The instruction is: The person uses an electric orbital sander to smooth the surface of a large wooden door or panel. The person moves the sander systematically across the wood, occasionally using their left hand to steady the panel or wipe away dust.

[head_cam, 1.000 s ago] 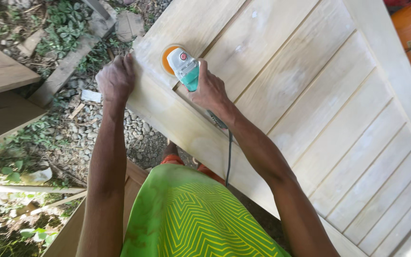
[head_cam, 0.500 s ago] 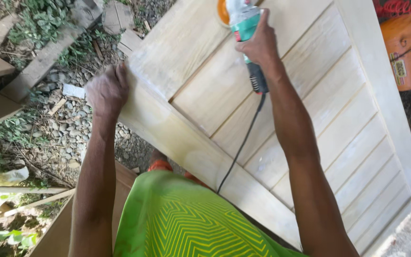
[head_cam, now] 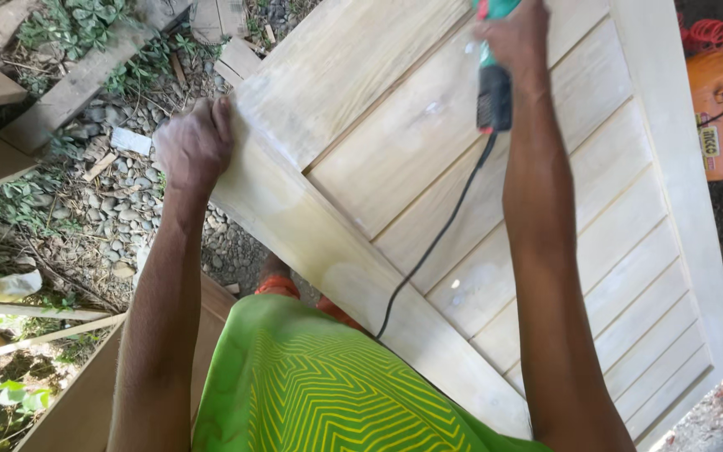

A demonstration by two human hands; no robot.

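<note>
Sunlit grey gravel ground [head_cam: 119, 201] with green weeds [head_cam: 77, 25] and weathered wooden planks [head_cam: 69, 88] lies left, an orange machine [head_cam: 717, 109] far right.

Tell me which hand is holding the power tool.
The right hand, stretched out to the far end of the wooden door, grips the green sander with its black cord. The left hand only clasps the door's near edge.

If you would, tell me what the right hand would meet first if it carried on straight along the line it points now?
The right hand holds the green power tool and points toward the top edge of the picture, along the pale wooden door panel. Only more of that panel shows ahead before the frame ends; beyond that cannot be told.
</note>
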